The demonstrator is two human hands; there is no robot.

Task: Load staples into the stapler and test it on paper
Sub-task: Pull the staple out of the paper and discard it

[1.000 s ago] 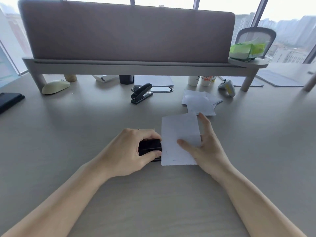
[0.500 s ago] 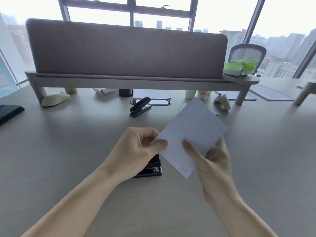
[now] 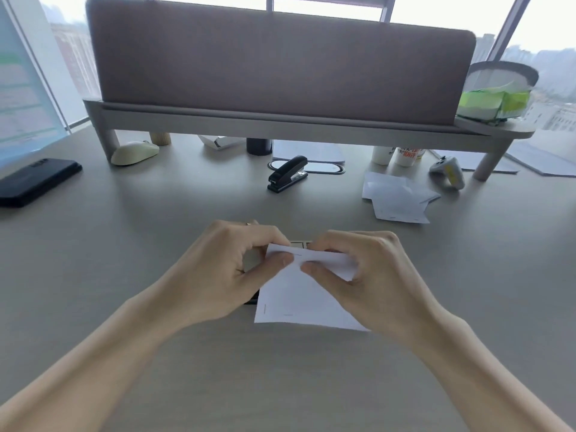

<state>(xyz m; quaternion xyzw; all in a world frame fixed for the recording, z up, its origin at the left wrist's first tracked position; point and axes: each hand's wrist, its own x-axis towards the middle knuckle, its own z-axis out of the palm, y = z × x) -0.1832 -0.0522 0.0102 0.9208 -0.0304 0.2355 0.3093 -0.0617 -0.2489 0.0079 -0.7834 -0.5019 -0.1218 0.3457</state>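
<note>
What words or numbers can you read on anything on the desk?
None can be read for sure.
White cup under the shelf: red print, too blurred to read.
Green packet on the shelf: no legible text.
Paper in both hands: only short staple marks, no words.

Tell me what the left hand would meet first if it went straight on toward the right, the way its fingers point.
The left hand already pinches the sheet. Going on right, it would meet the right hand first: thumb tips are nearly touching on the sheet's top edge. Depth is unclear, but they look level.
</note>
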